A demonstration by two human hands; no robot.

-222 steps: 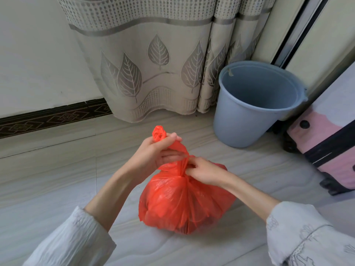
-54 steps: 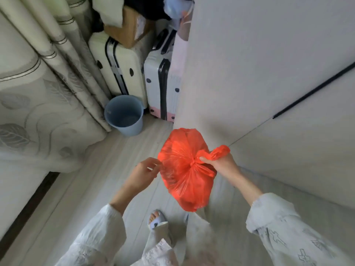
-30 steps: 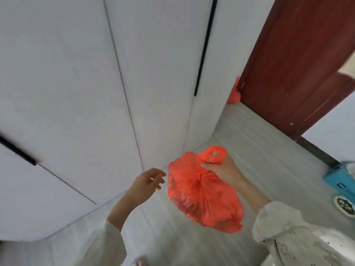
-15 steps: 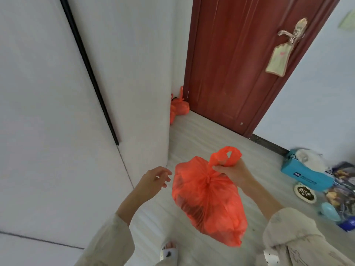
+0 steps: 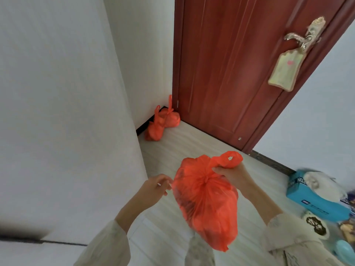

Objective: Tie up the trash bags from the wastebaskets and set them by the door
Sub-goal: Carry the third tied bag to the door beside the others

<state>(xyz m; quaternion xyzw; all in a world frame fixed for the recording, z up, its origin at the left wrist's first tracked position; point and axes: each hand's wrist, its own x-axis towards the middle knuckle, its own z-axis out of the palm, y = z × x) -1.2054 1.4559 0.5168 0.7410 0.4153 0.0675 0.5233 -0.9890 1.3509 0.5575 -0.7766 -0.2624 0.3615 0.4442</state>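
A tied orange trash bag (image 5: 206,200) hangs in the air in front of me. My right hand (image 5: 233,174) grips its knotted handles at the top. My left hand (image 5: 154,187) hovers just left of the bag with loosely curled fingers, its fingertips at the bag's edge, holding nothing. Two more tied orange bags (image 5: 163,121) sit on the floor in the corner beside the dark red door (image 5: 240,64), which is closed.
A white cabinet wall (image 5: 67,112) fills the left side. A blue tissue box (image 5: 315,198), a small round dish (image 5: 315,226) and other small items lie on the floor at the right. Pale floor (image 5: 192,146) stretches between me and the door.
I have walked closer to the door with the bag still hanging from my right hand. The door and the two bags on the floor look larger. My left hand stays beside the bag.
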